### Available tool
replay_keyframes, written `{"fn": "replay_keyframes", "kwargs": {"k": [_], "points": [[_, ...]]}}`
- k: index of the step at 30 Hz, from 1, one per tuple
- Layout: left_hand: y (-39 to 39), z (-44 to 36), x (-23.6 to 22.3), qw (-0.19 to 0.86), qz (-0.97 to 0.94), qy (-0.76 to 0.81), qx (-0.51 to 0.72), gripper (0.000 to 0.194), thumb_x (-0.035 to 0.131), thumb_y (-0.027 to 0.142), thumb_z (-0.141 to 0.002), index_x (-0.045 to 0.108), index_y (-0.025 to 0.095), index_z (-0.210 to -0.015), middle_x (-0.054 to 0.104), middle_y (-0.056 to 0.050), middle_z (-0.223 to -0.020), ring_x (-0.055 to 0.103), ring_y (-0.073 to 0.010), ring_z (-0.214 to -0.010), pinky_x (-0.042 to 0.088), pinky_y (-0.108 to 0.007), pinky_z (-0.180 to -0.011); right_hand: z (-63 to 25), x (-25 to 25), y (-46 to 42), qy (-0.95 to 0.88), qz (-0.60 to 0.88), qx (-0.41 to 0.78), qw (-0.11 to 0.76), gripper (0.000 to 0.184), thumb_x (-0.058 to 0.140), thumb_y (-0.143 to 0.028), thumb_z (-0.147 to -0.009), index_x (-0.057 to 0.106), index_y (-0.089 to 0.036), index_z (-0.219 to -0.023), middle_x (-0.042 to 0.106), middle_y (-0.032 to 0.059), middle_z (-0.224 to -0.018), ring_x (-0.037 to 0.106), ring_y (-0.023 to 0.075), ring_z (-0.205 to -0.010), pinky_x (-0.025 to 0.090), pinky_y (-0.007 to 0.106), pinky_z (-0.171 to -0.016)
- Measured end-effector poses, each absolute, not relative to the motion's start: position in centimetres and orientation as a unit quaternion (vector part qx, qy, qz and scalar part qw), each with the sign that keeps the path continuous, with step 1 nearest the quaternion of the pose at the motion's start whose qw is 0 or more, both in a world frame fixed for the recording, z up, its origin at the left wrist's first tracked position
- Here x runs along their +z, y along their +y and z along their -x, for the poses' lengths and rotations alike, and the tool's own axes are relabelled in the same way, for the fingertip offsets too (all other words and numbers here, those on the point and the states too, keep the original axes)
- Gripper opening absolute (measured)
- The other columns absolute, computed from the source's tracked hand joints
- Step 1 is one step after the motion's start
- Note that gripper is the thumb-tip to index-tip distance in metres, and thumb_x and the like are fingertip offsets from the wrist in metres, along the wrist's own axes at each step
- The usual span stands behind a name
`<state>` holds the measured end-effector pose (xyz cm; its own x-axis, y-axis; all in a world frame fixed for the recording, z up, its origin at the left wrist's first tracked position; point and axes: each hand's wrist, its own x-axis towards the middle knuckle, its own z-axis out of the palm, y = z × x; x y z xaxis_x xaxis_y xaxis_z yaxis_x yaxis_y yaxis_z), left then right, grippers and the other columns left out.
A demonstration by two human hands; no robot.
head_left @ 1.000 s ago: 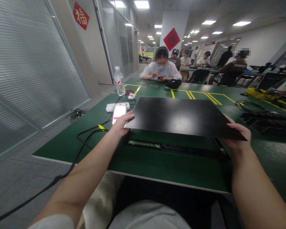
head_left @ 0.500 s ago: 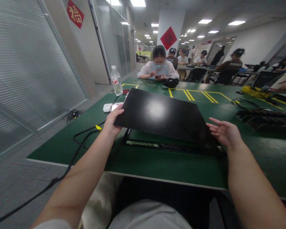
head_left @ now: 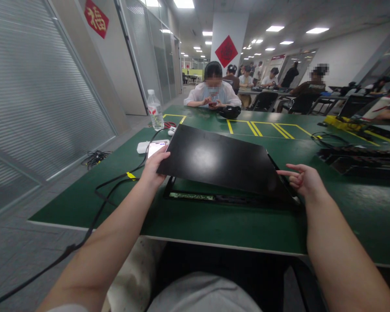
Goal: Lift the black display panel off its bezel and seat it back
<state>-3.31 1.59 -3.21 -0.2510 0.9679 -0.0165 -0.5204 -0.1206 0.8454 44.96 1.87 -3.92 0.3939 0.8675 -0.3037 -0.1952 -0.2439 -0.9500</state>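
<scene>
A thin, flat black display panel (head_left: pixel 217 162) slants over the table, its left side raised and its right side low. My left hand (head_left: pixel 154 169) grips the panel's left edge, thumb on top and fingers underneath. Below the panel lies a black rectangular frame (head_left: pixel 243 202), with a green circuit strip (head_left: pixel 191 196) along its near side. Close to the panel's right edge, my right hand (head_left: pixel 302 180) has its index finger stretched out and the other fingers loosely bent, holding nothing. I cannot tell whether that fingertip touches the edge.
On the green table (head_left: pixel 221 232), a lit phone (head_left: pixel 156 148), a white device (head_left: pixel 143 147) and a water bottle (head_left: pixel 155 112) stand left. A black cable (head_left: pixel 99 212) crosses the left edge. Stacked black parts (head_left: pixel 360 160) lie right. Opposite sits a person (head_left: pixel 212 93).
My right hand has let go of the panel's right edge and now points a finger at it. The panel's right side has dropped toward the frame. My left hand has kept its grip.
</scene>
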Motion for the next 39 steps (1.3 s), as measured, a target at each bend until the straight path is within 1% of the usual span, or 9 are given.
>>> {"fn": "replay_keyframes", "kwargs": {"k": [5, 7, 11, 15, 21, 25, 30, 33, 39], "points": [[1.3, 2.1, -3.4, 0.529, -0.266, 0.41, 0.694, 0.043, 0.083, 0.007, -0.061, 0.081, 0.013, -0.103, 0.082, -0.007, -0.091, 0.077, -0.0235, -0.087, 0.062, -0.031, -0.081, -45.0, -4.0, 1.9, -0.275, 0.656, 0.433, 0.554, 0.014, 0.066, -0.028, -0.087, 0.057, -0.024, -0.097, 0.076, 0.0146, -0.077, 0.023, 0.0068, -0.039, 0.022, 0.021, -0.033], [1.1, 1.6, -3.4, 0.522, -0.247, 0.419, 0.701, 0.039, 0.083, 0.005, -0.059, 0.081, 0.012, -0.098, 0.082, -0.007, -0.087, 0.077, -0.0239, -0.087, 0.062, -0.031, -0.081, -44.8, -4.0, 1.9, -0.266, 0.663, 0.419, 0.56, 0.012, 0.066, -0.026, -0.088, 0.058, -0.023, -0.096, 0.074, 0.0134, -0.072, 0.024, 0.0069, -0.038, 0.022, 0.021, -0.033], [0.9, 1.1, -3.3, 0.516, -0.225, 0.431, 0.705, 0.037, 0.082, 0.003, -0.059, 0.081, 0.012, -0.095, 0.081, -0.007, -0.083, 0.077, -0.0232, -0.084, 0.061, -0.03, -0.077, -44.4, -4.2, 2.0, -0.253, 0.675, 0.402, 0.565, 0.007, 0.061, -0.02, -0.09, 0.061, -0.022, -0.097, 0.072, 0.0098, -0.065, 0.024, 0.0069, -0.036, 0.022, 0.021, -0.032], [0.8, 0.9, -3.0, 0.519, -0.217, 0.434, 0.704, 0.033, 0.08, 0.001, -0.061, 0.08, 0.012, -0.092, 0.08, -0.006, -0.08, 0.075, -0.0194, -0.075, 0.06, -0.027, -0.07, -44.2, -4.3, 2.1, -0.26, 0.685, 0.392, 0.555, 0.012, 0.059, -0.011, -0.089, 0.061, -0.021, -0.095, 0.073, 0.008, -0.065, 0.024, 0.0065, -0.035, 0.021, 0.019, -0.032], [0.7, 0.8, -2.6, 0.515, -0.206, 0.44, 0.706, 0.028, 0.078, -0.001, -0.063, 0.079, 0.012, -0.088, 0.08, -0.006, -0.077, 0.075, -0.0191, -0.073, 0.06, -0.025, -0.068, -44.0, -4.4, 2.1, -0.276, 0.688, 0.396, 0.542, 0.017, 0.057, -0.005, -0.087, 0.056, -0.021, -0.091, 0.074, 0.0081, -0.067, 0.023, 0.0062, -0.036, 0.02, 0.018, -0.032], [0.7, 0.7, -2.9, 0.516, -0.208, 0.439, 0.705, 0.029, 0.078, -0.002, -0.064, 0.079, 0.012, -0.09, 0.08, -0.005, -0.078, 0.075, -0.0181, -0.071, 0.06, -0.025, -0.067, -44.0, -4.2, 1.9, -0.267, 0.688, 0.389, 0.551, 0.017, 0.055, -0.005, -0.087, 0.056, -0.022, -0.09, 0.073, 0.0071, -0.065, 0.024, 0.007, -0.036, 0.02, 0.019, -0.031], [1.0, 0.8, -3.9, 0.525, -0.23, 0.449, 0.685, 0.04, 0.083, 0.002, -0.063, 0.08, 0.011, -0.101, 0.082, -0.009, -0.089, 0.078, -0.0228, -0.084, 0.062, -0.031, -0.077, -43.9, -4.1, 1.7, -0.27, 0.691, 0.372, 0.558, 0.021, 0.056, -0.002, -0.081, 0.056, -0.022, -0.086, 0.072, 0.007, -0.062, 0.025, 0.0069, -0.035, 0.021, 0.019, -0.032], [1.2, 0.8, -4.5, 0.524, -0.241, 0.45, 0.682, 0.044, 0.086, 0.004, -0.061, 0.079, 0.012, -0.104, 0.082, -0.01, -0.091, 0.078, -0.0237, -0.086, 0.062, -0.032, -0.077, -43.8, -4.2, 1.6, -0.273, 0.694, 0.355, 0.563, 0.02, 0.057, -0.002, -0.078, 0.056, -0.022, -0.084, 0.07, 0.0067, -0.06, 0.025, 0.007, -0.035, 0.019, 0.02, -0.032], [1.3, 0.7, -4.8, 0.533, -0.24, 0.452, 0.674, 0.04, 0.083, 0.002, -0.064, 0.079, 0.011, -0.103, 0.082, -0.011, -0.09, 0.078, -0.0232, -0.084, 0.062, -0.031, -0.076, -43.7, -4.4, 1.6, -0.3, 0.705, 0.333, 0.55, 0.014, 0.063, -0.008, -0.079, 0.059, -0.021, -0.083, 0.07, 0.0063, -0.062, 0.028, 0.0066, -0.034, 0.018, 0.02, -0.033]]}}
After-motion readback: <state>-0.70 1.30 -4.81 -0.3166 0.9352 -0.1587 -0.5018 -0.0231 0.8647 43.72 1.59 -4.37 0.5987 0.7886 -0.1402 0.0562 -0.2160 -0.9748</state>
